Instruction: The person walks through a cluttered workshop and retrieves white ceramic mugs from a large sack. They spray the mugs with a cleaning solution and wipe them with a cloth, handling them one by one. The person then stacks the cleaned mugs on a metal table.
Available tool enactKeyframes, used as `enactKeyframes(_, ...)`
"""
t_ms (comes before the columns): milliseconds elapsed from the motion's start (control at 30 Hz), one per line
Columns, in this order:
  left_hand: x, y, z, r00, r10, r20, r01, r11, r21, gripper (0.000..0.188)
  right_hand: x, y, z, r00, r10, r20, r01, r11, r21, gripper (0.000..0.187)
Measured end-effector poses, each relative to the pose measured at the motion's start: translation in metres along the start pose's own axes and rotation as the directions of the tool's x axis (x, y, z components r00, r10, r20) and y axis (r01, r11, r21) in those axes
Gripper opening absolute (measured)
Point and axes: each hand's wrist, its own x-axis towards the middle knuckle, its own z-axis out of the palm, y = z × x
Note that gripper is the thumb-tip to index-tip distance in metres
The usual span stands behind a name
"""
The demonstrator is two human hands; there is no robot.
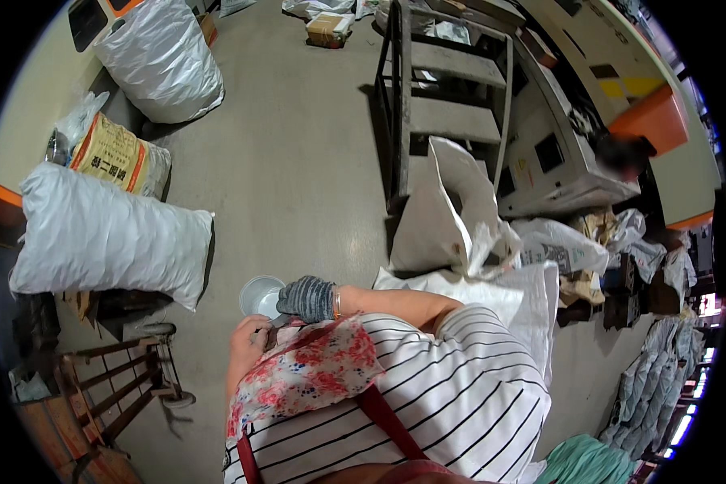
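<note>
A pale round bucket stands on the floor just ahead of my hands. My right hand, in a dark grey knitted glove, is at the bucket's right side with its fingers curled. A bracelet circles that wrist. Bare and bent at the fingers, my left hand is close to the bucket's near rim. Both hands nearly meet. Something small and greyish shows between them, too hidden to name. Floral cloth covers part of my left arm and lap.
A full white sack lies at left, by a yellow printed sack and a large upright white bag. Ahead right are metal steps and an open white sack. A wheeled wooden cart stands at lower left.
</note>
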Motion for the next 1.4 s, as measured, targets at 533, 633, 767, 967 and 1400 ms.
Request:
enactKeyframes(533, 0.597, 0.005, -0.133, 0.994, 0.102, 0.044, -0.108, 0.980, 0.167, 0.013, -0.048, 0.483, -0.239, -0.081, 0.700, -0.709, -0.980, 0.073, 0.185, 0.023)
enactKeyframes(633, 0.708, 0.032, -0.112, 0.929, 0.232, 0.289, -0.304, 0.923, 0.237, 0.016, -0.087, 0.573, -0.290, -0.183, 0.543, -0.819, -0.974, 0.013, 0.227, 0.031)
enactKeyframes(767, 0.843, 0.048, -0.087, 0.923, 0.038, 0.384, -0.144, 0.957, 0.252, 0.012, -0.088, 0.706, -0.369, -0.355, 0.553, -0.753, -0.873, 0.091, 0.479, 0.022)
enactKeyframes(967, 0.952, 0.020, -0.079, 0.940, -0.054, 0.337, -0.103, 0.896, 0.431, 0.019, -0.168, 0.854, -0.356, -0.547, 0.643, -0.536, -0.834, -0.365, 0.413, 0.025)
enactKeyframes(1400, 1.284, 0.011, -0.089, 0.784, -0.087, 0.615, -0.270, 0.845, 0.463, 0.021, -0.059, 0.869, -0.439, -0.577, 0.462, -0.673, -0.810, -0.431, 0.398, 0.032)
